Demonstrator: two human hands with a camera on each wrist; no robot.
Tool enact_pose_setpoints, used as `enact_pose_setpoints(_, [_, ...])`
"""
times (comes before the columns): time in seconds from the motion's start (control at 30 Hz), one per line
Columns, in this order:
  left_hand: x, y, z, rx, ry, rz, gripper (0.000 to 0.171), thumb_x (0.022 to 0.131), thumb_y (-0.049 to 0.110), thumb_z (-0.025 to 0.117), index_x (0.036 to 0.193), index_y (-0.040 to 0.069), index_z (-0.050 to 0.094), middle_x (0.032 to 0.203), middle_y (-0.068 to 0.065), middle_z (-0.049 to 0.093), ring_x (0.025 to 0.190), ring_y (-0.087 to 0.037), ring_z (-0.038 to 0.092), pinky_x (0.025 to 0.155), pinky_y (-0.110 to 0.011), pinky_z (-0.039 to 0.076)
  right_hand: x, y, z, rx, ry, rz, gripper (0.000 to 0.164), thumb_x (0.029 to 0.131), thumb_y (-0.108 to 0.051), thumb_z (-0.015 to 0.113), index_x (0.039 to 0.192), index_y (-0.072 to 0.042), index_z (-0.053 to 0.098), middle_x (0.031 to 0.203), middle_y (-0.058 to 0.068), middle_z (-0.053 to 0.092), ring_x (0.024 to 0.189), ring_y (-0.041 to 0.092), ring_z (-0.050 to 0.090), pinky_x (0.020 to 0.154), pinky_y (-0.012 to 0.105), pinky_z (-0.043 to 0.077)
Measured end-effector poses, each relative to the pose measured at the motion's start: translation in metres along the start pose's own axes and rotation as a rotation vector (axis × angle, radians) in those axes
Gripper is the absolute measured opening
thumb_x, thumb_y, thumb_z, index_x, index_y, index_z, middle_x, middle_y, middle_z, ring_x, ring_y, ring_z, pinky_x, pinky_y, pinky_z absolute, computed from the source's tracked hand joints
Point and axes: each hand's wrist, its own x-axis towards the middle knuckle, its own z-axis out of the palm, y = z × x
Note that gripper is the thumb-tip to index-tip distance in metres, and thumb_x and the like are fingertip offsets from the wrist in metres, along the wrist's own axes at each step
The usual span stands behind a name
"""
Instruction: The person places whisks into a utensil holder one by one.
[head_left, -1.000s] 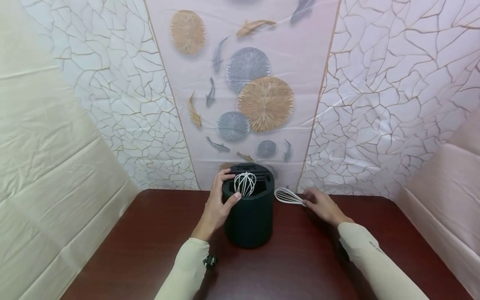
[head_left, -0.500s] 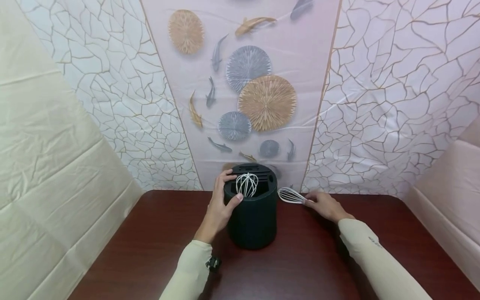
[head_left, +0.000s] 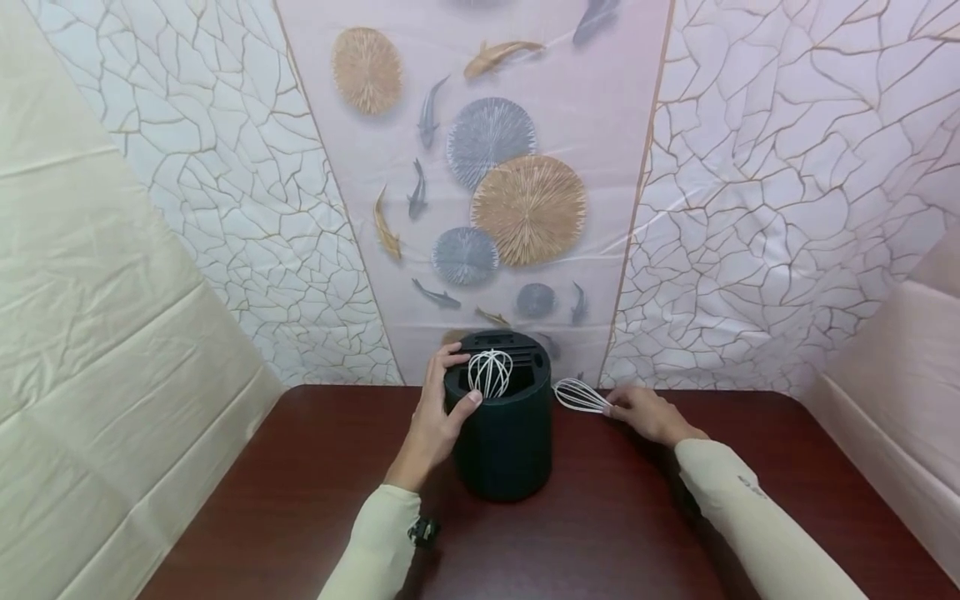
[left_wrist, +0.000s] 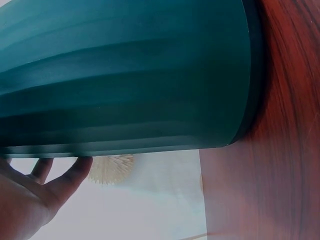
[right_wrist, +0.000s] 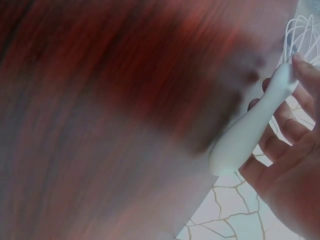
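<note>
A dark green cylindrical utensil holder [head_left: 504, 450] stands upright on the table, its top divided into slots and a larger opening. From that opening rises the white wire head of a whisk [head_left: 490, 373]; its handle is hidden inside. My left hand [head_left: 435, 408] holds the holder at its left rim, thumb at the front edge and fingers along the side. In the left wrist view fingers [left_wrist: 70, 177] meet the ribbed wall. To the right of the holder, my right hand [head_left: 648, 414] holds a second whisk [right_wrist: 245, 132] by its pale, bulbous handle, wires pointing left toward the holder.
The dark reddish wood table [head_left: 600, 533] ends at the back against a patterned cloth backdrop [head_left: 750, 250] with printed fish and round shapes. A cream cloth [head_left: 112, 333] hangs along the left side. A dark watch-like device [head_left: 423, 531] sits at the left wrist.
The view shifts slightly. Both hands, the utensil holder and the two whisks keep nearly the same places; the right hand's whisk stays beside the holder.
</note>
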Motion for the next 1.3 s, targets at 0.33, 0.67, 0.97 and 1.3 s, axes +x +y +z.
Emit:
enact_pose_setpoints(0.33, [-0.002,0.001,0.000,-0.008,0.023,0.017,0.058,0.100,0.045,0.060,0.150,0.019,0.046,0.168,-0.001,0.030,0.155,-0.027,0.030,0.118,-0.069,0.027,-0.009,-0.009,-0.006,-0.027,0.007,-0.022,0.018,0.105,-0.032,0.065,0.112,-0.018,0.075,0.108,0.001,0.075,0.100,0.026,0.068,0.084,0.058,0.053])
enact_pose_setpoints(0.67, [-0.003,-0.001,-0.004,-0.001,0.032,0.016,0.057,0.099,0.043,0.060,0.149,0.018,0.047,0.168,-0.006,0.031,0.154,-0.029,0.031,0.118,-0.067,0.027,-0.022,-0.031,-0.006,0.070,0.062,-0.062,0.023,0.105,-0.023,0.066,0.118,-0.005,0.071,0.104,0.005,0.078,0.100,0.026,0.072,0.085,0.053,0.055])
enact_pose_setpoints(0.97, [-0.004,-0.001,0.002,-0.017,0.019,0.024,0.057,0.099,0.043,0.060,0.148,0.018,0.047,0.168,-0.002,0.031,0.154,-0.029,0.032,0.117,-0.068,0.028,-0.043,-0.048,-0.010,0.187,0.072,-0.074,0.033,0.101,-0.016,0.070,0.126,0.006,0.064,0.105,0.010,0.076,0.097,0.024,0.070,0.084,0.039,0.054])
enact_pose_setpoints(1.3, [-0.002,0.001,0.002,0.000,0.019,0.005,0.057,0.099,0.045,0.059,0.149,0.019,0.047,0.168,-0.002,0.032,0.153,-0.028,0.033,0.116,-0.070,0.028,-0.053,-0.072,-0.015,0.390,0.073,-0.066,0.030,0.101,-0.011,0.067,0.126,0.003,0.059,0.112,0.018,0.071,0.071,0.018,0.061,0.055,0.036,0.055])
